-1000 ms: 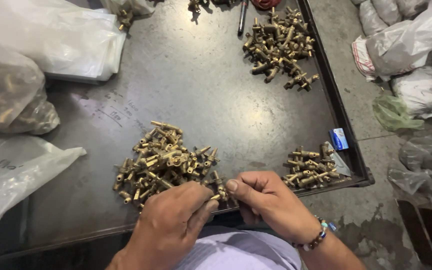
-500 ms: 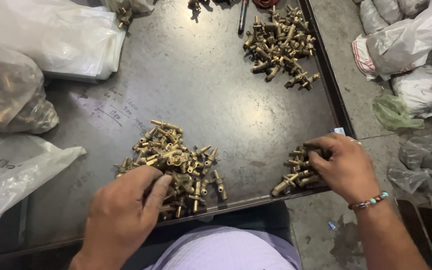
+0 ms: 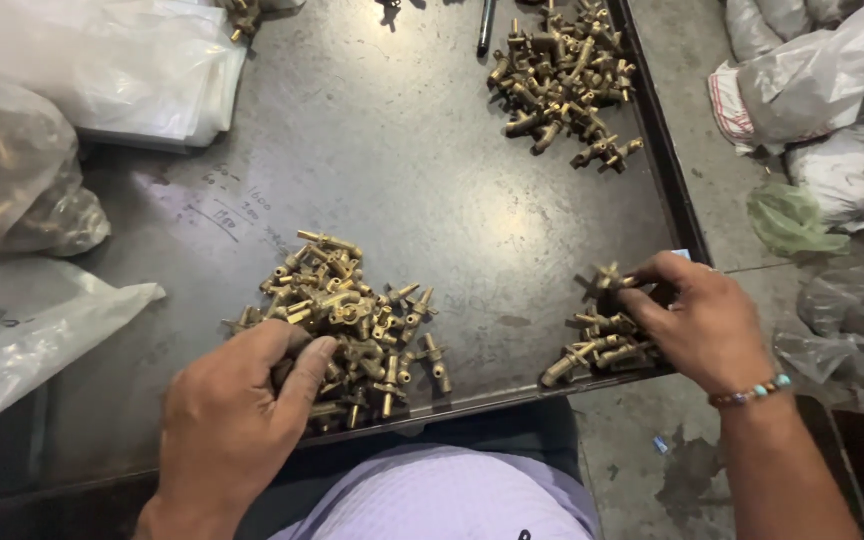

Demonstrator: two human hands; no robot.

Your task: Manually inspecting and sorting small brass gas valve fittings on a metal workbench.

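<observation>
A heap of small brass fittings lies near the front edge of a dark metal tray. My left hand rests on the heap's near left side, fingers curled over some fittings. A smaller pile of brass fittings sits at the tray's front right corner. My right hand is over that pile, its fingertips pinching a fitting at the top of it. A beaded bracelet is on my right wrist.
A larger pile of brass fittings lies at the tray's far right. Clear plastic bags, some with brass parts inside, crowd the left side. More bags lie on the concrete floor to the right. A dark pen-like tool lies at the far edge.
One second ago both hands were together at the front of the main heap. My right hand has moved right to the small pile; my left hand has settled on the main heap.
</observation>
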